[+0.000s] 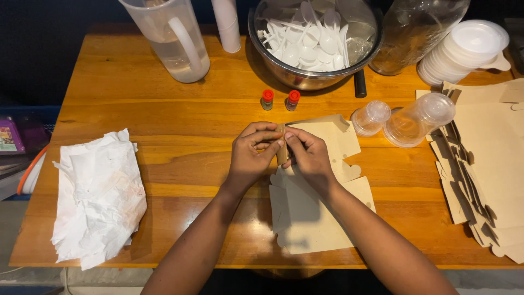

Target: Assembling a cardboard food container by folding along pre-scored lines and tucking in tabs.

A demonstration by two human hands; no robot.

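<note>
A flat tan cardboard box blank (pixel 314 213) lies on the wooden table (pixel 180 125) in front of me. My left hand (pixel 251 155) and my right hand (pixel 308 155) meet over its upper part. Both pinch a narrow folded flap of the cardboard that stands up between the fingertips. The rest of the blank spreads out below and to the right of my hands, partly hidden by my right forearm.
Crumpled white paper (pixel 98 196) lies at the left. Behind are a clear jug (pixel 172 38), a steel bowl of white plastic spoons (pixel 316 38), two small red-capped bottles (pixel 280 99), clear plastic cups (pixel 404 117), stacked white lids (pixel 464 49) and more cardboard blanks (pixel 486 164).
</note>
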